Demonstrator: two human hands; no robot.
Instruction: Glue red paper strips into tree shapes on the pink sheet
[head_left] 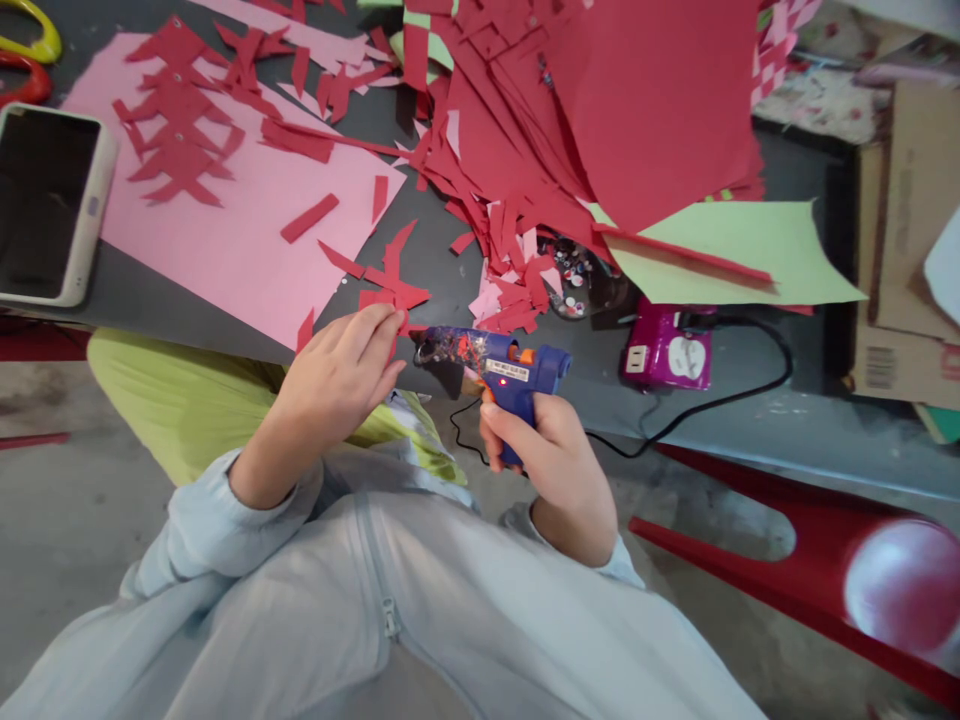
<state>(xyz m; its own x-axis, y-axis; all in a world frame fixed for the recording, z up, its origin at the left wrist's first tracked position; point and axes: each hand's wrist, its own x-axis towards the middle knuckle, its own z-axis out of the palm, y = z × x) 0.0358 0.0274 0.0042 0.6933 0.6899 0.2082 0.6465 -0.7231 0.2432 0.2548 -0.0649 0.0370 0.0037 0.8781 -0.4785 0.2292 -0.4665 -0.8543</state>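
Observation:
My right hand is closed around the handle of a blue glue gun with an orange trigger and a lit red lamp; its nozzle points left. My left hand sits just left of the nozzle, fingers pinched on a small red paper piece at the table's front edge. The nozzle tip is close to my left fingertips. Both sleeves are light grey.
A pink sheet strewn with red paper cuttings lies on the dark table. A phone rests at far left, a heap of red paper and a green sheet at the back right. A magenta power adapter with a black cord is right of the gun.

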